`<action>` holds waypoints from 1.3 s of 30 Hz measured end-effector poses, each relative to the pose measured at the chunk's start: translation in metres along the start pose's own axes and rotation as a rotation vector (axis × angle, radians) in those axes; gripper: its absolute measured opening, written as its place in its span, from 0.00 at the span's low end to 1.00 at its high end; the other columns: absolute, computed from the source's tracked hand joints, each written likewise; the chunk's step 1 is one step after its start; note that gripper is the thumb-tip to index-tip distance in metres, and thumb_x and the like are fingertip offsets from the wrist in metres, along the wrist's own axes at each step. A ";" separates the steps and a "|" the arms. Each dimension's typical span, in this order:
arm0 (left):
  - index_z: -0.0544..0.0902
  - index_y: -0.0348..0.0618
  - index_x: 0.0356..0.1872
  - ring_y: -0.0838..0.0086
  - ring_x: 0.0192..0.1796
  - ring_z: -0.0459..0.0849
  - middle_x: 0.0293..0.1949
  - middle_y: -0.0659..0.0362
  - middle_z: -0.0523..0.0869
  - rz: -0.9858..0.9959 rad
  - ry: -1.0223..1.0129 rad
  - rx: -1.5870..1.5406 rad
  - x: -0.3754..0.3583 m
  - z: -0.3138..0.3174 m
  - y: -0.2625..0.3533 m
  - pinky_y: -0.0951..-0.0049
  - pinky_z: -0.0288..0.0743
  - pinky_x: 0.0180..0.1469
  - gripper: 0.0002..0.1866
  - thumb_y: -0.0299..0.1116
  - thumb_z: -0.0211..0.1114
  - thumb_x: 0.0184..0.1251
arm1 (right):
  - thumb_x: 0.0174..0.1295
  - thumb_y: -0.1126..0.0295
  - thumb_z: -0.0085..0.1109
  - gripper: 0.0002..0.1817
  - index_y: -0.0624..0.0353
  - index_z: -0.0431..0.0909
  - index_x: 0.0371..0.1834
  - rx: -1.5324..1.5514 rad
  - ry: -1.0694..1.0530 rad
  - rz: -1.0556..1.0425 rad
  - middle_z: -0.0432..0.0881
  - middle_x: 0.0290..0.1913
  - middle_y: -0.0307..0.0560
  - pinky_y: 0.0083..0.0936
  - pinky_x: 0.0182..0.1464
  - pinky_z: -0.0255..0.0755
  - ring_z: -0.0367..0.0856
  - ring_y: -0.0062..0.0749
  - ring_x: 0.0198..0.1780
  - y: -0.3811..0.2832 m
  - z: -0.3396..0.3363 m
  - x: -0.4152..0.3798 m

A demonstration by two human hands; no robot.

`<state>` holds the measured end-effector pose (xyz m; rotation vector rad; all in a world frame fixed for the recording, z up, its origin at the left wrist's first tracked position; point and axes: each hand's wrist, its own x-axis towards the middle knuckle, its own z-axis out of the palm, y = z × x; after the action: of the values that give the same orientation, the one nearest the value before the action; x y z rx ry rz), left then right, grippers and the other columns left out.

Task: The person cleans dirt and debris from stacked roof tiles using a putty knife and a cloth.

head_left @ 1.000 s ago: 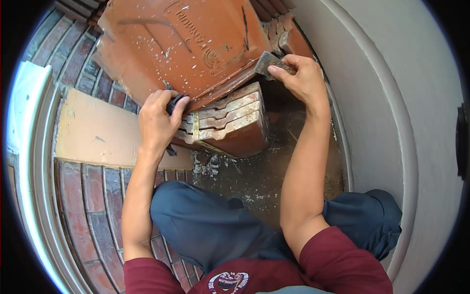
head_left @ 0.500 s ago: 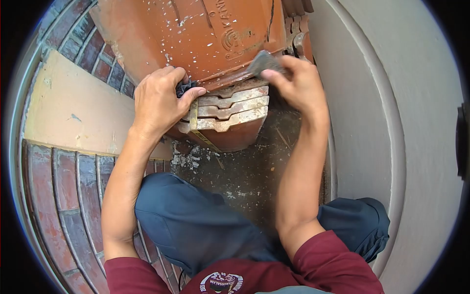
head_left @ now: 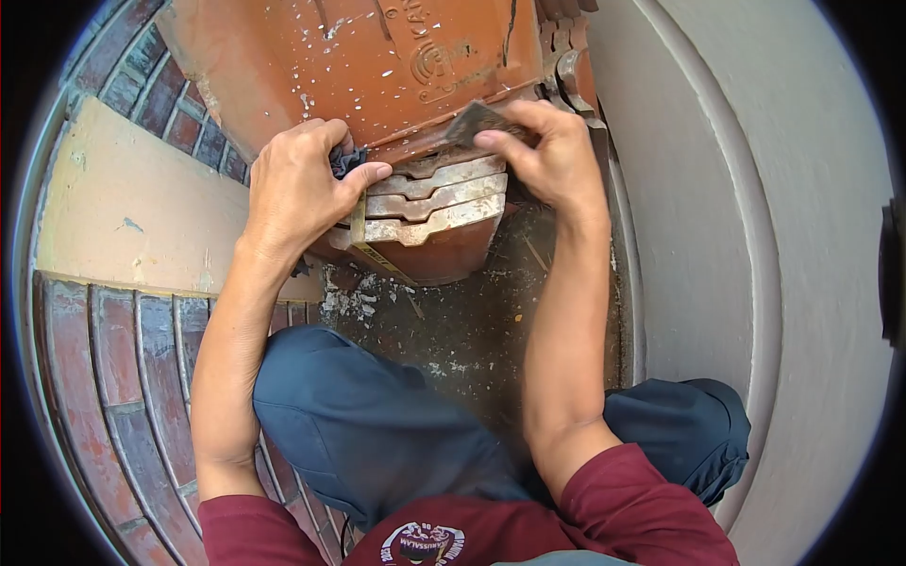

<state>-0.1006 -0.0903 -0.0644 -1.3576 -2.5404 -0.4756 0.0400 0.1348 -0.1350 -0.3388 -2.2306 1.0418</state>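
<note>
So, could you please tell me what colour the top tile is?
The top tile is orange, speckled with white; the head view shows it.

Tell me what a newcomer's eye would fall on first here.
Probably the big orange tile at the top, flecked with white and bearing raised lettering. Next, the flat dark piece pinched in the right hand at the tile's near edge, and the dark cloth in the left hand. Below sits a stack of tiles with pale edges.

One lettered tile (head_left: 359,71), one flat scraper (head_left: 471,122) and one dark cloth (head_left: 347,162) show.
</note>
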 end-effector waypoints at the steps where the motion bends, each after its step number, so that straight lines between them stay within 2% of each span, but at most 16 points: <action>1: 0.85 0.37 0.31 0.53 0.34 0.87 0.30 0.52 0.87 -0.018 -0.022 0.015 0.000 -0.001 0.001 0.55 0.79 0.38 0.24 0.50 0.82 0.53 | 0.55 0.68 0.81 0.14 0.61 0.90 0.42 -0.032 0.031 -0.068 0.87 0.34 0.45 0.27 0.41 0.76 0.82 0.28 0.35 0.005 -0.006 0.002; 4: 0.80 0.36 0.27 0.55 0.29 0.81 0.25 0.50 0.82 0.037 0.050 -0.037 0.000 0.005 -0.004 0.59 0.73 0.34 0.26 0.47 0.84 0.51 | 0.53 0.65 0.80 0.13 0.58 0.91 0.39 0.110 0.014 0.026 0.86 0.32 0.48 0.36 0.42 0.77 0.85 0.41 0.36 0.002 0.002 0.001; 5: 0.80 0.35 0.27 0.55 0.28 0.81 0.25 0.50 0.82 0.025 0.043 -0.042 0.000 0.005 -0.003 0.60 0.73 0.34 0.26 0.47 0.85 0.51 | 0.52 0.65 0.81 0.13 0.58 0.91 0.39 0.043 0.060 -0.071 0.86 0.32 0.47 0.36 0.42 0.77 0.85 0.41 0.36 -0.002 0.011 0.001; 8: 0.80 0.35 0.26 0.56 0.28 0.80 0.25 0.50 0.81 0.006 0.022 -0.053 0.001 0.005 -0.003 0.60 0.73 0.34 0.25 0.46 0.85 0.50 | 0.51 0.66 0.81 0.13 0.59 0.91 0.38 0.069 0.079 -0.123 0.87 0.32 0.48 0.36 0.41 0.78 0.85 0.43 0.35 0.004 0.012 0.001; 10: 0.80 0.35 0.26 0.57 0.27 0.80 0.24 0.50 0.81 0.013 0.029 -0.069 0.001 0.006 -0.006 0.60 0.72 0.33 0.25 0.46 0.85 0.50 | 0.51 0.66 0.81 0.14 0.60 0.90 0.37 0.119 0.093 -0.004 0.88 0.32 0.47 0.36 0.41 0.78 0.85 0.45 0.35 0.010 0.003 -0.001; 14: 0.81 0.35 0.27 0.58 0.26 0.79 0.24 0.50 0.81 0.025 0.015 -0.059 0.002 0.004 -0.005 0.61 0.72 0.33 0.23 0.44 0.84 0.51 | 0.52 0.65 0.82 0.14 0.59 0.90 0.37 -0.115 0.083 -0.137 0.88 0.32 0.45 0.32 0.42 0.77 0.84 0.33 0.36 -0.010 0.010 0.004; 15: 0.82 0.35 0.27 0.59 0.26 0.80 0.24 0.50 0.81 0.023 0.008 -0.070 0.003 0.004 -0.004 0.61 0.72 0.33 0.23 0.44 0.84 0.51 | 0.50 0.64 0.83 0.15 0.58 0.91 0.37 -0.167 0.132 -0.277 0.88 0.33 0.45 0.34 0.42 0.77 0.83 0.37 0.37 -0.010 0.017 0.006; 19: 0.85 0.37 0.30 0.52 0.34 0.87 0.29 0.49 0.87 -0.031 -0.059 -0.062 0.004 -0.001 0.001 0.55 0.79 0.39 0.22 0.46 0.83 0.53 | 0.50 0.65 0.83 0.16 0.59 0.91 0.39 -0.130 0.123 -0.207 0.89 0.34 0.44 0.33 0.43 0.77 0.83 0.36 0.38 -0.007 0.009 0.004; 20: 0.85 0.37 0.30 0.52 0.34 0.88 0.29 0.49 0.87 -0.026 -0.053 -0.058 0.004 -0.002 0.001 0.55 0.80 0.39 0.22 0.46 0.83 0.53 | 0.48 0.60 0.83 0.17 0.59 0.91 0.36 -0.120 0.097 -0.114 0.89 0.34 0.46 0.36 0.48 0.78 0.83 0.42 0.42 -0.002 0.002 0.003; 22: 0.86 0.37 0.30 0.52 0.34 0.88 0.29 0.48 0.88 -0.022 -0.044 -0.052 0.003 -0.001 -0.001 0.55 0.80 0.39 0.21 0.46 0.83 0.53 | 0.49 0.59 0.82 0.17 0.59 0.90 0.35 -0.050 0.171 -0.057 0.89 0.34 0.46 0.36 0.47 0.77 0.83 0.41 0.42 -0.002 -0.003 0.005; 26: 0.84 0.35 0.29 0.62 0.25 0.82 0.24 0.49 0.84 0.025 0.005 -0.106 0.003 0.006 -0.007 0.63 0.74 0.32 0.20 0.42 0.83 0.53 | 0.51 0.60 0.81 0.17 0.60 0.89 0.36 -0.217 0.055 -0.265 0.87 0.33 0.48 0.40 0.46 0.79 0.85 0.46 0.40 -0.029 0.021 0.009; 27: 0.84 0.35 0.30 0.63 0.25 0.82 0.24 0.49 0.84 0.021 -0.009 -0.122 0.003 0.006 -0.008 0.64 0.74 0.31 0.20 0.42 0.83 0.53 | 0.52 0.59 0.80 0.16 0.58 0.89 0.37 -0.268 0.028 -0.238 0.87 0.33 0.48 0.42 0.46 0.79 0.86 0.48 0.40 -0.038 0.024 0.006; 30: 0.85 0.34 0.31 0.66 0.23 0.81 0.24 0.49 0.84 -0.002 -0.059 -0.182 0.002 0.000 -0.010 0.65 0.74 0.30 0.18 0.39 0.81 0.56 | 0.54 0.68 0.80 0.13 0.63 0.87 0.36 -0.169 0.152 -0.205 0.85 0.29 0.47 0.32 0.37 0.76 0.84 0.35 0.32 -0.024 0.015 0.008; 31: 0.85 0.33 0.31 0.67 0.22 0.80 0.23 0.49 0.84 -0.009 -0.076 -0.208 0.002 -0.001 -0.011 0.65 0.74 0.29 0.17 0.38 0.80 0.57 | 0.52 0.62 0.80 0.14 0.58 0.88 0.36 -0.099 0.103 -0.075 0.85 0.33 0.50 0.42 0.42 0.78 0.86 0.51 0.38 -0.025 0.007 0.008; 34: 0.86 0.33 0.31 0.66 0.21 0.81 0.20 0.49 0.83 -0.024 -0.019 -0.254 0.002 0.002 -0.015 0.66 0.74 0.29 0.13 0.35 0.76 0.60 | 0.54 0.66 0.78 0.12 0.61 0.86 0.35 -0.219 0.010 -0.078 0.84 0.32 0.52 0.42 0.41 0.76 0.85 0.53 0.39 -0.031 -0.008 0.010; 39: 0.88 0.34 0.31 0.62 0.22 0.84 0.19 0.47 0.82 -0.047 -0.003 -0.204 0.004 0.003 -0.015 0.64 0.75 0.30 0.12 0.36 0.74 0.59 | 0.54 0.68 0.78 0.11 0.61 0.87 0.35 -0.316 -0.115 -0.230 0.83 0.32 0.53 0.44 0.43 0.76 0.84 0.54 0.39 -0.057 -0.001 0.023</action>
<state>-0.1159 -0.0937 -0.0684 -1.3667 -2.5895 -0.7613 0.0252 0.1094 -0.0807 -0.1520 -2.4717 0.6024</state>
